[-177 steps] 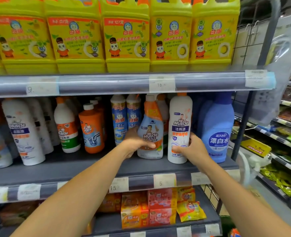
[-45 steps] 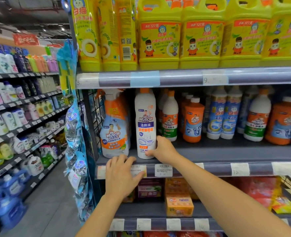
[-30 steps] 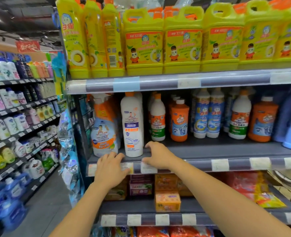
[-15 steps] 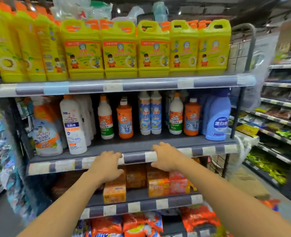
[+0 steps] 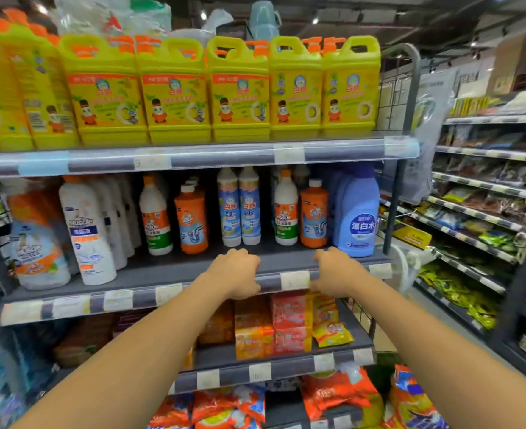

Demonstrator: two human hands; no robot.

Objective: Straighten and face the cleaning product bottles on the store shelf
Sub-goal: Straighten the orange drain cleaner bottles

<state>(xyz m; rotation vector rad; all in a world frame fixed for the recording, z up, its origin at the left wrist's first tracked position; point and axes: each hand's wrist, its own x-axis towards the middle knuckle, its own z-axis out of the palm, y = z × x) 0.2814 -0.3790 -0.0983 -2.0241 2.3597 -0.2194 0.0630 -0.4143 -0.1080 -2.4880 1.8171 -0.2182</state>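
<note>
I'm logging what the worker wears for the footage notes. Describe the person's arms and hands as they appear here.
Both forearms are bare all the way to the bottom edge of the picture: no sleeves or cuffs show. The left hand and right hand wear no gloves. No watch, bracelet or ring is visible on either wrist or on the fingers that show, and no markings can be made out.
</note>
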